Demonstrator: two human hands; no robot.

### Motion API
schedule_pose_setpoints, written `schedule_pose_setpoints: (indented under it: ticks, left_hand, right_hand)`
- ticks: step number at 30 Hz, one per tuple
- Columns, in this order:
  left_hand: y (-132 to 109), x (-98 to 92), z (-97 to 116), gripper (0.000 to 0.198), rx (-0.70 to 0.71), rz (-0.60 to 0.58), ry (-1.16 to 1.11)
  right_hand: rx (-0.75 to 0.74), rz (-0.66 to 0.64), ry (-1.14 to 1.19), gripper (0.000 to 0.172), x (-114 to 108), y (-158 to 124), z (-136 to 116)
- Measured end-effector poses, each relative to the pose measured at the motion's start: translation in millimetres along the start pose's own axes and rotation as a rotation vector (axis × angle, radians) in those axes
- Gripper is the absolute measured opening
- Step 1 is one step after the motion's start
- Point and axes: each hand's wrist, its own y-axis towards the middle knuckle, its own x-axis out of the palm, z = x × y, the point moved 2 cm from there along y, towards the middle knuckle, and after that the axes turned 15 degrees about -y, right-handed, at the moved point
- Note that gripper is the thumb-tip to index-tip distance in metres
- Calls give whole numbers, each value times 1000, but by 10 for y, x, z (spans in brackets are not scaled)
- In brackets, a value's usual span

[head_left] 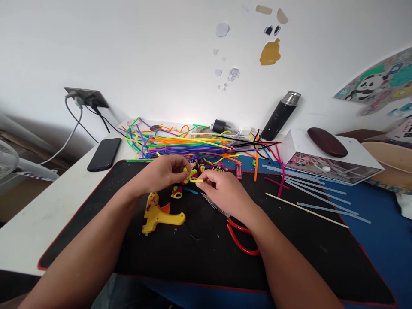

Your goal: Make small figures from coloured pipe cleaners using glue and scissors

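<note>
A short yellow pipe cleaner (193, 179), bent into a curve, stretches between my two hands above the black mat (199, 266). My left hand (167, 172) pinches its coiled left end with thumb and fingertips. The free right end is gripped between the thumb and index finger of my right hand (225, 193). Small colourful pipe-cleaner pieces (176, 192) lie just behind and below my fingers, partly hidden by them. Under my right hand are scissors with red handles (241, 244), their blades pointing up and left. A yellow glue gun (161, 216) rests below my left hand.
Many coloured pipe cleaners (189, 146) are heaped along the wall. A phone (104, 154) lies at the left. To the right are a black flask (280, 116), a white box (337, 156), clear glue sticks (325, 199) and a wooden stick (305, 209).
</note>
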Motion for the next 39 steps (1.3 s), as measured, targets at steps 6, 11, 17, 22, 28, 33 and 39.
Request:
schedule_pose_setpoints:
  ticks: [6, 11, 17, 22, 28, 33, 39]
  left_hand:
    - [-20, 33, 11, 20, -18, -89, -99]
    - [-28, 38, 6, 17, -24, -104, -119]
    - [-29, 50, 20, 15, -5, -133, -122]
    - [-47, 130, 54, 15, -50, -213, -197]
    - [-102, 202, 153, 15, -73, -299, -328]
    - [-127, 222, 190, 13, -47, -330, -383]
    - [-121, 197, 169, 17, 27, -239, -444]
  right_hand:
    - [-27, 86, -2, 10, -38, -11, 12]
    - [-38, 70, 63, 9, 3, -17, -11]
    - [-68, 127, 128, 14, 28, -13, -35]
    - [-27, 158, 250, 14, 32, -15, -23]
    - [115, 54, 610, 14, 50, 30, -27]
    - [229, -67, 890, 14, 131, 60, -54]
    - [263, -186, 1071, 16, 235, 70, -40]
